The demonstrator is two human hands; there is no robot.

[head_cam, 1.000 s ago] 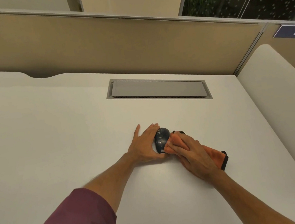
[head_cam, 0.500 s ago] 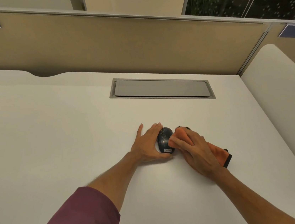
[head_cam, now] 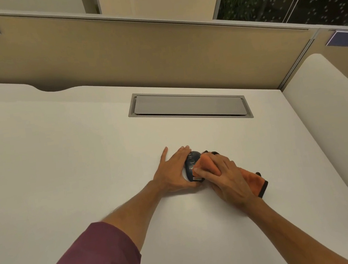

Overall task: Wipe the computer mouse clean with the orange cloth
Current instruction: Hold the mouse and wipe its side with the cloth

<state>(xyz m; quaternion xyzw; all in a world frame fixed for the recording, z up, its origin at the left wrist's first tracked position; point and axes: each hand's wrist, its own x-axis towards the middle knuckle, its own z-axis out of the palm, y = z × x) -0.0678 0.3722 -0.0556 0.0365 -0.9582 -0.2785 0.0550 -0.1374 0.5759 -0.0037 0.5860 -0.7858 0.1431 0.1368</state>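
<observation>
Lying just right of frame centre on the white desk: the computer mouse, dark, tipped up on its side with a small label showing at its near end. Bracing it from the left, the left hand, thumb tucked under the near end, fingers lying close together along the far side, index finger splayed out toward the upper left. Pressing the orange cloth against the mouse's right flank, the right hand, its fingers bunched together and pinching a fold of cloth; the rest of the cloth trailing out from under the palm toward the lower right, black edging visible.

Compared with a second ago: cloth and fingertips now covering more of the mouse, having crept leftward over its body, less dark surface showing; left hand holding much the same brace. Reading this as wiping well under way, one flank being rubbed. Probably remaining: the side hidden under the left palm, which cannot be judged from here.
</observation>
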